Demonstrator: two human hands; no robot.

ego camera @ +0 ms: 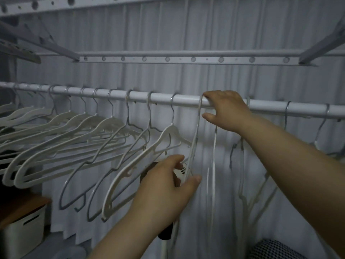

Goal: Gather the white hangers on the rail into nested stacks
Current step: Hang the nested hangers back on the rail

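A white rail (183, 100) runs across the view with several hangers hooked on it. White hangers (74, 126) hang close together on the left part. Two grey hangers (97, 165) and one more white hanger (149, 154) hang nearer the middle. My right hand (225, 109) rests on the rail and pinches the hook of a thin white hanger (195, 139) seen edge-on. My left hand (168, 186) grips the lower part of that same hanger. Further hangers (240, 161) hang to the right, partly hidden behind my right arm.
A pale pleated curtain (168, 30) hangs behind the rail. A perforated bar (186, 58) crosses above. At lower left a white storage box (24, 232) sits on a wooden shelf (24, 206). A checked round object (274, 249) shows at the bottom right.
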